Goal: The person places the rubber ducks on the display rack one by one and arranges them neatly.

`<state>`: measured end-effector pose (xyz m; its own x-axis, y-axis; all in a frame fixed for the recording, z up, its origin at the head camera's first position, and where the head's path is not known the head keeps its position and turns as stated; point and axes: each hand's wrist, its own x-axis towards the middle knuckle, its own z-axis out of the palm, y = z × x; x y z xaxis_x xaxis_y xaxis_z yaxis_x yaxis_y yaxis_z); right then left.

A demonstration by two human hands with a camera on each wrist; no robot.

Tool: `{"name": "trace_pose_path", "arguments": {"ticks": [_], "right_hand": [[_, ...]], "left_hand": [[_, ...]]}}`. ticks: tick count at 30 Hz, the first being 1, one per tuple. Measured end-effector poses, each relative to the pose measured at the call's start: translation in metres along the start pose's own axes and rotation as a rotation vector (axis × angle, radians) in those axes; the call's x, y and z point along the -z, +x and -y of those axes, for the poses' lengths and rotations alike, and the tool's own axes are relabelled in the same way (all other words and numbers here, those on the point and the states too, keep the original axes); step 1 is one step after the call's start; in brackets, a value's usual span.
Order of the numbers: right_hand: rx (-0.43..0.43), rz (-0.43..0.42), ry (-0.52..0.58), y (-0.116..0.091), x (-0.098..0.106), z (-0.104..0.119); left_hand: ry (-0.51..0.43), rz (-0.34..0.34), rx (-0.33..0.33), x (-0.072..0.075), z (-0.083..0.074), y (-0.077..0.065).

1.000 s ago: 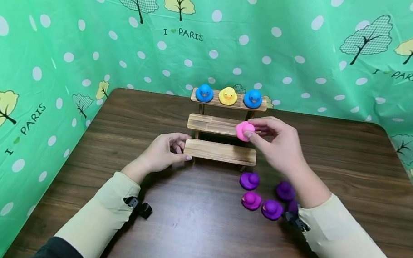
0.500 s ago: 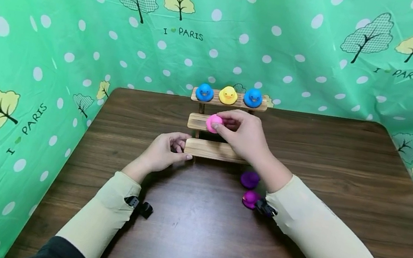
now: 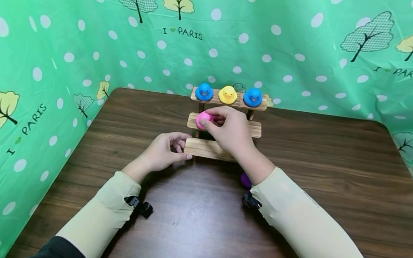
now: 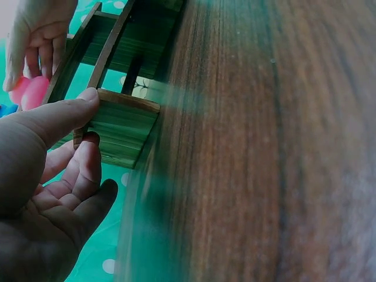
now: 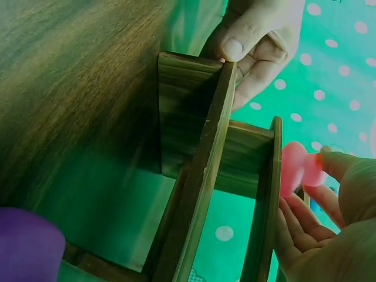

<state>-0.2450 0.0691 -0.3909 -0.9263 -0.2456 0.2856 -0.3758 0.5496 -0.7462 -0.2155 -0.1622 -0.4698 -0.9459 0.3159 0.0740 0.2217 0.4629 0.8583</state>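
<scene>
In the head view, your right hand point(image 3: 228, 133) pinches the pink duck point(image 3: 203, 117) at the left of the middle shelf point(image 3: 256, 130) on the 3-tier rack point(image 3: 207, 149); your arm point(image 3: 301, 226) partly hides a purple toy point(image 3: 245, 180). Left-wrist view: your left hand point(image 4: 35, 182) grips the rack's end. Right-wrist view: the duck seems light and soft, so pinch its sides gently; its seating is unclear.

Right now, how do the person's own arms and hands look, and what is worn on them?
The left hand and the right hand are bare, without gloves. Close-fitting pale cream cloth sleeves reach the wrists, with black cloth sleeves at their upper ends. A small, angular black device sits at each wrist.
</scene>
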Motion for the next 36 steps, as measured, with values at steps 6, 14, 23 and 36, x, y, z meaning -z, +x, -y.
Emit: {"name": "trace_pose_path", "arguments": {"ticks": [6, 14, 23, 36], "right_hand": [[-0.007, -0.003, -0.056, 0.001, -0.005, 0.003], [-0.01, -0.005, -0.123, 0.0, -0.007, 0.006], [0.033, 0.006, -0.04, -0.004, 0.003, -0.002], [0.087, -0.094, -0.039, -0.042, 0.063, -0.027]], "left_hand": [[0.0, 0.001, 0.004, 0.0, 0.0, -0.001], [-0.003, -0.001, -0.012, 0.0, 0.001, 0.0], [-0.013, -0.006, -0.015, 0.0, 0.002, 0.001], [-0.009, -0.003, -0.023, 0.001, 0.003, 0.001]]}}
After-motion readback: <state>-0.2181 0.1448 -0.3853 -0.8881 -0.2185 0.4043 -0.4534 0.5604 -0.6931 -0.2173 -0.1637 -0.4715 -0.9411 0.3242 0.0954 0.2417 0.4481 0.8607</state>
